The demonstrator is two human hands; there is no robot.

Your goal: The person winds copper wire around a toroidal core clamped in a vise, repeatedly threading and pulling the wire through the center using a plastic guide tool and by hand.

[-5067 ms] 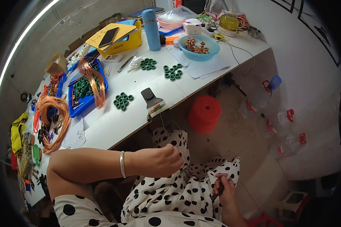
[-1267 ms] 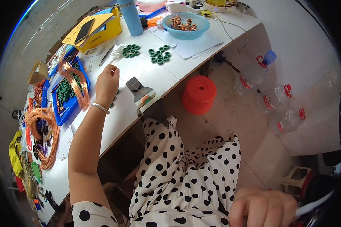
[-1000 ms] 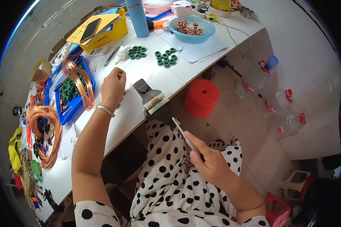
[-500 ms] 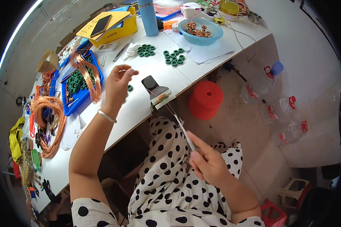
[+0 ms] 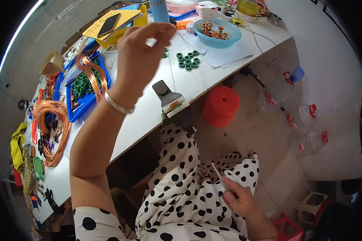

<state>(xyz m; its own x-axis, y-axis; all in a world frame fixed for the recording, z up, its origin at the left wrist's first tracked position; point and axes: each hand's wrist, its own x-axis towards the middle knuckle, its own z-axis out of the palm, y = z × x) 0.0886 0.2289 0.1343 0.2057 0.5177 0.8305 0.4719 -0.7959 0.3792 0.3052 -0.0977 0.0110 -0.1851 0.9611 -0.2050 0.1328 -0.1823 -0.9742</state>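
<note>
- Above the counter [image 5: 137, 120], the left hand [image 5: 142, 56] is raised, fingers curled; its hold cannot be told.
- Over the lap [image 5: 181, 197], a white tool [image 5: 216, 170] is gripped by the right hand [image 5: 240, 199].

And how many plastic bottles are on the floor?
3, in a row on the right: the far bottle with the blue top, the middle bottle, and the near bottle. Others may be hidden under the table.
</note>
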